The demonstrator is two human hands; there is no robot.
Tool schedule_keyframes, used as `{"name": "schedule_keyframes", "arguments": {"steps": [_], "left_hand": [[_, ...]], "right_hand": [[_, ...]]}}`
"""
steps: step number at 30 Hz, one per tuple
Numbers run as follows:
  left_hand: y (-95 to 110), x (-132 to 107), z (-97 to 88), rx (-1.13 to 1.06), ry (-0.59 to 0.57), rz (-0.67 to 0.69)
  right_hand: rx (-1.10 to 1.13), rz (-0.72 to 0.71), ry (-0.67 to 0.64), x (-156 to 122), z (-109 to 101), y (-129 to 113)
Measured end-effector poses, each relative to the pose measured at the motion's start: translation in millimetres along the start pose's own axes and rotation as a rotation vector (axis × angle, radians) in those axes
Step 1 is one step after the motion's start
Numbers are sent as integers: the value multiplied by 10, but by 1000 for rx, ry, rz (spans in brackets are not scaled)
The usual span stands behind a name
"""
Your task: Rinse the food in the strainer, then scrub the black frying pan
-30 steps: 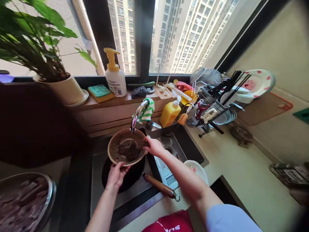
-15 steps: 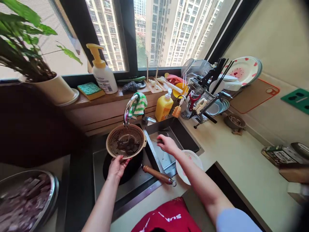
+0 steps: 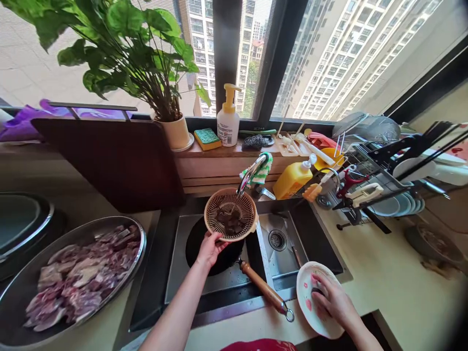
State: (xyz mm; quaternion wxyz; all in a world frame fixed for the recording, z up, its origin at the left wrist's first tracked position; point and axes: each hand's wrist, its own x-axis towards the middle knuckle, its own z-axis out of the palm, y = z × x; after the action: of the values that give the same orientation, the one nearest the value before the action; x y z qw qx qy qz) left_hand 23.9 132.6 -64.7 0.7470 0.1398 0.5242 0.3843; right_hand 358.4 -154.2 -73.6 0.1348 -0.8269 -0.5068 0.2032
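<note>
My left hand (image 3: 211, 253) grips the near rim of a tan plastic colander (image 3: 212, 214), held under the faucet (image 3: 252, 173). Dark brown pieces (image 3: 232, 222) lie inside it. Below is a black wok with a wooden handle (image 3: 265, 288), sitting in the larger sink basin. My right hand (image 3: 331, 297) is over a white plate (image 3: 309, 319) with pink-red markings at the counter's front edge. Its fingers are curled around a small dark piece (image 3: 317, 291), partly hidden, whose kind I cannot tell.
A large metal bowl of raw meat pieces (image 3: 76, 278) stands left. On the sill are a potted plant (image 3: 171, 131), a sponge (image 3: 207, 139) and a pump bottle (image 3: 228, 122). A yellow soap bottle (image 3: 292, 180) and a dish rack (image 3: 380, 170) stand right. The smaller basin has a drain (image 3: 277, 240).
My right hand has moved from above the smaller basin to over the white plate. The view has turned left, bringing the meat bowl further in. My left hand still holds the colander.
</note>
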Motion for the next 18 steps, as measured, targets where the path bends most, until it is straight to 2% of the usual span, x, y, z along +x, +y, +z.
{"name": "schedule_keyframes", "arguments": {"steps": [2,3,5,8,10,13,18], "left_hand": [[22,-11,-12,4,-4,13],[29,-18,-18,7,-5,21],[36,-39,-33,16,-5,38],[47,-79,-52,30,2,61],[66,-94,-62,37,11,70],[115,-62,-71,36,26,86],[174,86,-90,22,48,101]], "right_hand": [[-4,-49,47,257,-129,-354],[4,-83,89,432,-168,-609],[40,-246,94,848,-154,-1226],[22,-489,12,1512,78,-2166],[-66,-569,-62,1874,284,-2632],[-191,-634,-171,2203,528,-2993],[-106,-561,-293,2381,663,-3072]]}}
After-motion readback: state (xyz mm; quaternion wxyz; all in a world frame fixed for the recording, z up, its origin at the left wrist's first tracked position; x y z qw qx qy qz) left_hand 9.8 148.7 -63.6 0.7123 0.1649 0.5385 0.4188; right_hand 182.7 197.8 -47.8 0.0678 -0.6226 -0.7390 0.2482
